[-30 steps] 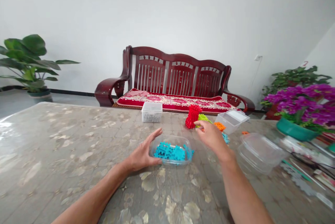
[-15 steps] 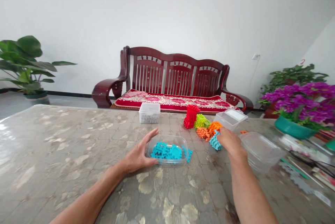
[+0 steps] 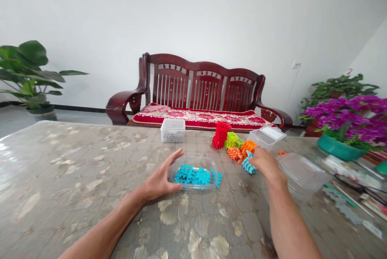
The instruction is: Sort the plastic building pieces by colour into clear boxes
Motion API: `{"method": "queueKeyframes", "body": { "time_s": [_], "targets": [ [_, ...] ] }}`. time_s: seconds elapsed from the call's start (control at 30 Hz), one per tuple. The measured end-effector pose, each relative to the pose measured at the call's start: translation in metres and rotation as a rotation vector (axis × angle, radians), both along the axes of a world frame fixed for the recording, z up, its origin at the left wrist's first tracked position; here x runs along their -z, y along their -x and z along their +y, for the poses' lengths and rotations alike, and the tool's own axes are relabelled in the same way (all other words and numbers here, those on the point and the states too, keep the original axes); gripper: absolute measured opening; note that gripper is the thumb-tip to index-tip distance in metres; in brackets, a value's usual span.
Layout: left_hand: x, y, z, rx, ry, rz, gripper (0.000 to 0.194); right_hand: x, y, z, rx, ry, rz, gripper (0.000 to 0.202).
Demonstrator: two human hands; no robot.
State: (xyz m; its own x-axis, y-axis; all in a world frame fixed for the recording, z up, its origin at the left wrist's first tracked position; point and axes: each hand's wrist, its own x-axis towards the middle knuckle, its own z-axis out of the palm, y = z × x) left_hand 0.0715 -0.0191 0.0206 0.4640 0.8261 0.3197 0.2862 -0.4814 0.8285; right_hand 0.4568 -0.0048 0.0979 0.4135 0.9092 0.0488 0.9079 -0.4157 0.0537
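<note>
My left hand (image 3: 161, 178) curves around the left end of a clear plastic container (image 3: 193, 189), thumb along the near side and fingers at the far side. Flat blue interlocking building pieces (image 3: 193, 175) lie in the container, and a small blue piece (image 3: 219, 180) shows just beyond its right end. To the right, my right hand (image 3: 266, 164) is closed at a stack of light blue interlocking pieces (image 3: 249, 164); its fingertips are partly hidden. Orange pieces (image 3: 235, 153), yellow-green pieces (image 3: 232, 139) and a tall red stack (image 3: 221, 134) stand close behind that stack.
A white-lidded box (image 3: 173, 130) stands at the table's far side, and an open clear box (image 3: 266, 137) behind the pieces. Right of my right arm lie a clear lid or tub (image 3: 302, 174), grey pieces (image 3: 341, 204) and a teal flower pot (image 3: 341, 148). A wooden bench (image 3: 205, 89) is beyond the table.
My right hand has shifted very slightly right at the light blue stack. My left hand and the container have stayed in place.
</note>
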Motion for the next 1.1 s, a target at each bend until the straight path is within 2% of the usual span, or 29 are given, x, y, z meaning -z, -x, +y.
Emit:
{"method": "queueKeyframes", "body": {
  "time_s": [0.17,0.27,0.33,0.43,0.5,0.57,0.83,1.1],
  "targets": [
    [-0.001,0.000,-0.001,-0.006,0.000,0.006,0.107,-0.009,0.025,-0.004,-0.189,-0.050,0.138,0.047],
    [-0.001,0.000,-0.001,-0.006,-0.005,0.008,0.107,-0.007,0.038,-0.003,-0.370,0.008,0.285,0.047],
    [-0.001,-0.001,-0.001,-0.005,-0.001,0.010,0.106,-0.006,0.040,-0.003,-0.442,0.050,0.325,0.041],
    [0.000,-0.001,-0.001,-0.003,0.007,0.008,0.107,-0.008,0.030,-0.003,-0.325,0.047,0.183,0.027],
    [0.000,0.000,-0.001,-0.006,0.002,0.003,0.106,-0.009,0.020,-0.004,-0.201,0.037,0.081,0.027],
    [0.001,0.000,0.000,-0.011,-0.002,0.002,0.106,-0.008,0.013,-0.005,-0.136,0.036,0.044,0.030],
    [-0.001,0.000,-0.001,-0.002,0.007,-0.005,0.106,0.010,0.002,-0.001,-0.072,0.078,0.032,0.031],
    [0.000,0.000,0.000,0.002,0.004,-0.017,0.104,0.016,-0.010,0.004,-0.057,0.068,0.001,0.027]
  ]
}}
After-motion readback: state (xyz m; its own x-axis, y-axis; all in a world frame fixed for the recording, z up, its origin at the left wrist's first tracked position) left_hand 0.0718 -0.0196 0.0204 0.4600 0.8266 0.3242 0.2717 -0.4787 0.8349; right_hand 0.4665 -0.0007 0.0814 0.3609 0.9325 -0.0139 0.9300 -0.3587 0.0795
